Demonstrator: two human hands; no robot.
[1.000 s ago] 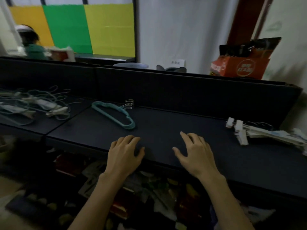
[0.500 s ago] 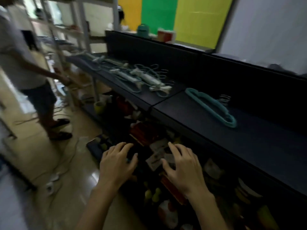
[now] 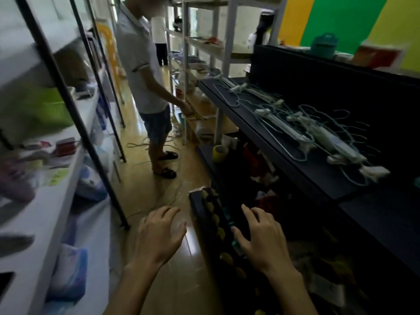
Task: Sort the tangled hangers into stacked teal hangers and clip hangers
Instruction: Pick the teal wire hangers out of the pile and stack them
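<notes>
A tangled pile of thin teal wire hangers and white clip hangers lies on the dark shelf top at the right. My left hand hovers over the floor with fingers loosely spread, holding nothing. My right hand hovers in front of the lower shelf clutter, fingers relaxed and empty. Both hands are well below and in front of the pile. The stacked teal hangers and sorted clip hangers are out of view.
A person in a grey shirt stands in the aisle ahead, reaching to a white rack. White shelving lines the left. Cables lie on the wooden floor. Clutter fills the lower shelf.
The view has swung left from the desk top to the aisle. My hands have left the dark surface and now hang in the air. The tangled pile has come closer.
</notes>
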